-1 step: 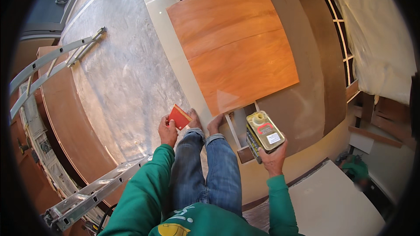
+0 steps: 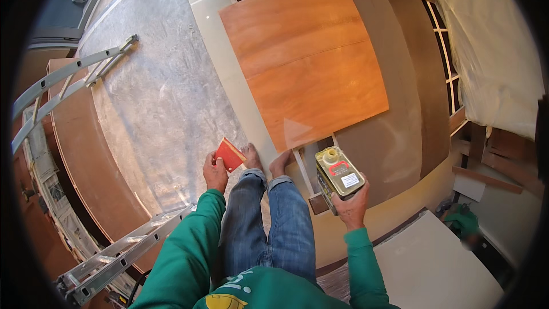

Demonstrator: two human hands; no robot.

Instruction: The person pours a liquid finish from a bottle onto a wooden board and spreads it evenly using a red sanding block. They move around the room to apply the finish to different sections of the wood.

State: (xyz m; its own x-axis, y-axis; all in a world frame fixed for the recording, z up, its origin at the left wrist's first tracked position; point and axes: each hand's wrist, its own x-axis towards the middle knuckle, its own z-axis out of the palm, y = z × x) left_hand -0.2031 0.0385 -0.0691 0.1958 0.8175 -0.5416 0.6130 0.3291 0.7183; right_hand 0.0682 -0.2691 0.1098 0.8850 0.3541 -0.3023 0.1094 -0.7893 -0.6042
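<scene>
- Now the tin (image 2: 350, 181) is a tiny bit nearer to the left hand (image 2: 215, 173) than in the earlier picture; the right hand (image 2: 353, 206) moves with it.
- That is a small change: both hands keep the same 2 things, and nothing is put down.
- The hands are well apart. The left hand pinches a flat red square (image 2: 230, 155) with a yellowish edge. The right hand is wrapped round the tin, which has a yellow spout on top.
- Past both hands, and mostly between them, lies a big orange wood sheet (image 2: 309, 63). It has a thin line across it and a pale triangle at its near corner. Neither hand touches it.
- Under the sheet, and beyond the right hand, is a brown surface (image 2: 394, 149) with a darker band.
- Ahead of the left hand is a grey, streaky floor (image 2: 166, 80). 2 bare feet (image 2: 251, 155) show just beyond the hands.
- To the left of and behind the left hand is a metal ladder (image 2: 123, 252).
- Far off past the right hand hangs a pale plastic sheet (image 2: 492, 51). Nearer, behind that hand, is a pale board (image 2: 440, 269).
</scene>
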